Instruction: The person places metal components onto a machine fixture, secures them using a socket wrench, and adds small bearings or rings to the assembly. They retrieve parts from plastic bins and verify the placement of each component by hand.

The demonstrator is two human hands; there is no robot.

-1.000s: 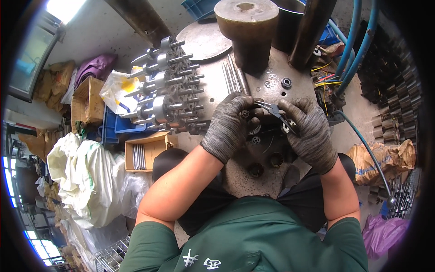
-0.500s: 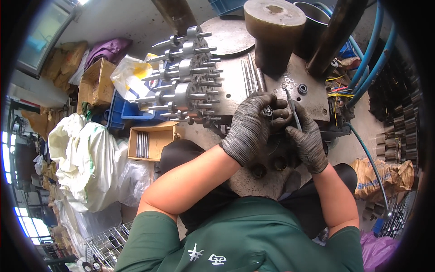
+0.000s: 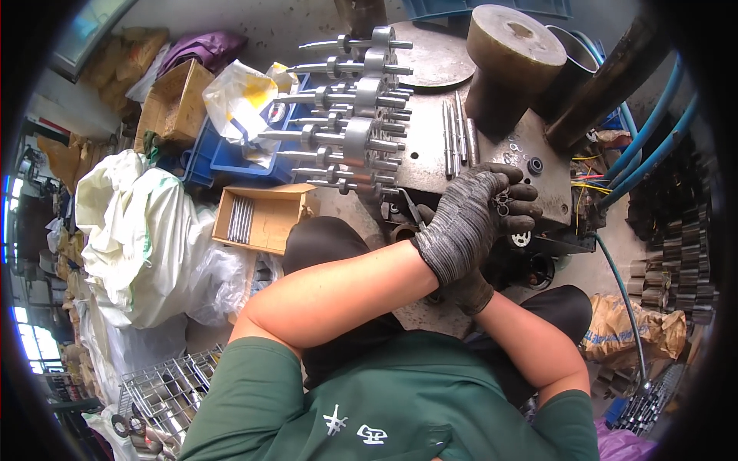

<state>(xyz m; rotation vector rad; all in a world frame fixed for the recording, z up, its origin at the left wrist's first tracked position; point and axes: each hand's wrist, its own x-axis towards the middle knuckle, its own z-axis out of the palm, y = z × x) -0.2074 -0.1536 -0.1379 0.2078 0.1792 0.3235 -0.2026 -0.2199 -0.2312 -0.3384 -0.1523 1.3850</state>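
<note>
My left hand (image 3: 473,219), in a dark striped glove, is closed around several small shiny metal rings (image 3: 502,204) just off the metal bench's front edge. My right hand (image 3: 467,292), also gloved, lies under my left wrist. Its fingers are hidden there. A slim grey tool (image 3: 414,210) with a bent tip pokes out on the left side of my left wrist; what grips its other end is out of sight. Beyond my left hand, several metal rods (image 3: 453,138) lie on the bench plate (image 3: 430,165). Loose small rings (image 3: 515,146) and a dark round bearing (image 3: 535,165) lie right of them.
A thick metal post (image 3: 515,46) stands at the back. Several shafts with round collars (image 3: 361,138) are stacked at the left, near a blue crate (image 3: 246,165). An open cardboard box (image 3: 284,219) holds rods. Blue hoses (image 3: 653,131) run down the right.
My right hand, earlier right of the left one and holding a slim grey tool, has moved left beneath my left wrist. My left hand still has the rings. The whole view has shifted.
</note>
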